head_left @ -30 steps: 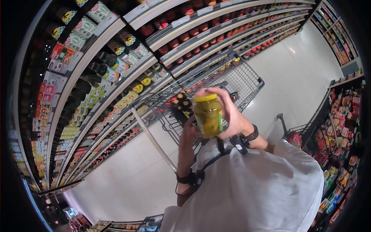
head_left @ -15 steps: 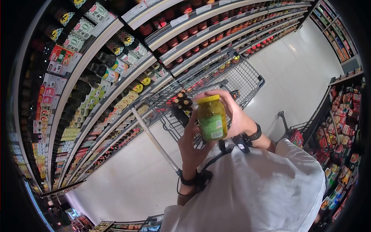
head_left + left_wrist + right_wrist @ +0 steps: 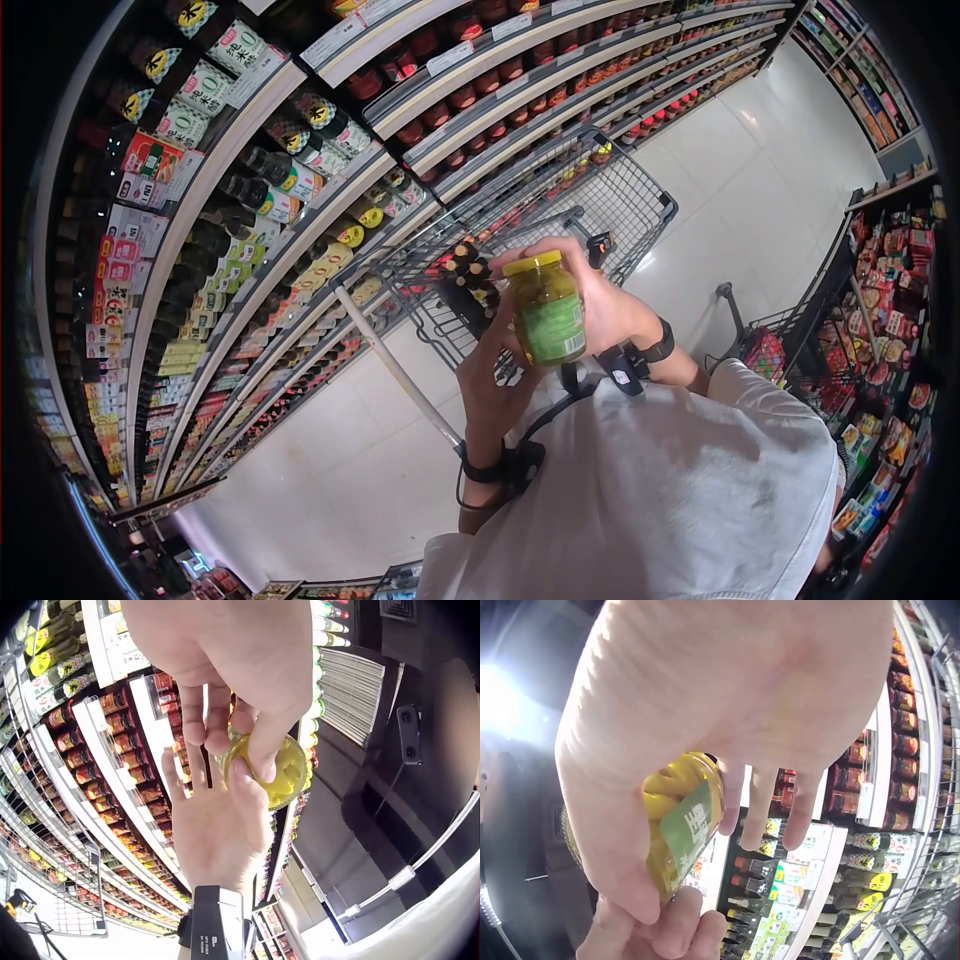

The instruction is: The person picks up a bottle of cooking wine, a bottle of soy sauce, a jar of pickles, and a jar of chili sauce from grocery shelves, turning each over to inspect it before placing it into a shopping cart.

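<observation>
Both hands hold a glass jar with a yellow lid and green label (image 3: 552,322), lid up in the head view and slightly tilted. The left hand (image 3: 492,388) pinches its lower left side; the right hand (image 3: 612,305) curves round its upper and right side. In the left wrist view, the left thumb and the other hand's thumb meet at the round end of the jar (image 3: 289,774). The right wrist view has yellow-green contents behind the glass of the jar (image 3: 664,787), the right thumb along one side and left fingertips (image 3: 679,922) at the bottom.
A metal shopping cart (image 3: 632,190) stands beyond the hands, with dark bottles (image 3: 466,268) in it and a long handle (image 3: 395,370). Shelves of jars and bottles (image 3: 300,175) line the left. Packaged goods (image 3: 890,300) and another basket (image 3: 765,355) are on the right.
The jar has been turned in the hands: its green label, at the right edge at first, came round to the front, and the barcode now sits farther right. Both hands have kept hold.
</observation>
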{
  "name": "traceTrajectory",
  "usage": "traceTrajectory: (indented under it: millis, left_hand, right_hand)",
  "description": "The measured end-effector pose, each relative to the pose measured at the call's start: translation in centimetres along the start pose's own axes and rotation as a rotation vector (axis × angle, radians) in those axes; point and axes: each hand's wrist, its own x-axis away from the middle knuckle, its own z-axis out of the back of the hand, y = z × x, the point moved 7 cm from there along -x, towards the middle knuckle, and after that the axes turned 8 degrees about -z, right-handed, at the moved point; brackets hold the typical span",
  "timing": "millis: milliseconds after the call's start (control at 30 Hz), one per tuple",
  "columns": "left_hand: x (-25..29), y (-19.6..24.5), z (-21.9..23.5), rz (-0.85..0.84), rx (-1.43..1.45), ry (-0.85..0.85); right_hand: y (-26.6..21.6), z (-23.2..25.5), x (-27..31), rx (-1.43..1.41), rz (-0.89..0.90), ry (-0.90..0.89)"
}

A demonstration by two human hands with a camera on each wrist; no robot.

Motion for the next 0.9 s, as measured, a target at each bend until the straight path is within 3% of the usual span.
traceTrajectory:
  millis: [267,900]
  left_hand:
    - [0.0,0.5,-0.1,-0.110,-0.030,0.000]
    - [0.1,0.1,0.0,-0.087,0.044,0.004]
  right_hand:
    - [0.2,0.0,0.4,-0.009,-0.062,-0.013]
    - [1.2,-0.3,0.7,0.067,-0.094,-0.041]
